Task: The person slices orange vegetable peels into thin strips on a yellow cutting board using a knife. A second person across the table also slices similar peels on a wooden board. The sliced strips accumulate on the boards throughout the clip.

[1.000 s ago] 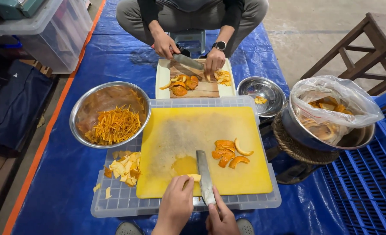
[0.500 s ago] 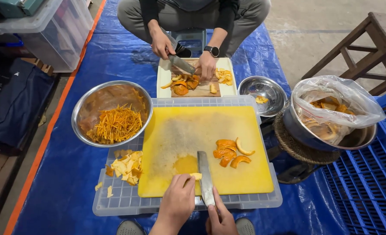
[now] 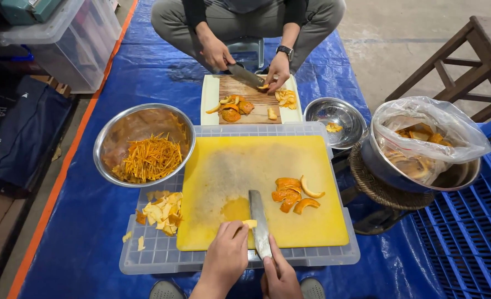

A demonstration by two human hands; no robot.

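Observation:
My right hand [image 3: 280, 275] grips the handle of a broad knife [image 3: 258, 220] whose blade lies flat on the yellow cutting board [image 3: 256, 166]. Against the blade's left side my left hand [image 3: 226, 257] pinches a pale strip of orange peel [image 3: 249, 223], just below a flat orange peel piece [image 3: 236, 209]. To the right of the blade, several curved orange peels [image 3: 292, 195] lie in a small pile on the board. The board rests on an upturned clear plastic crate [image 3: 157, 252].
A steel bowl of shredded peel [image 3: 144, 145] stands at left above loose pale scraps [image 3: 161, 210]. Across from me a person cuts peel on a wooden board [image 3: 251, 99]. At right are a small steel bowl [image 3: 334, 115], a bag-lined bowl [image 3: 422, 145] and a blue crate [image 3: 472, 232].
My hands and knife have stayed nearly still. The person opposite has shifted their knife and hand to the far right part of their wooden board.

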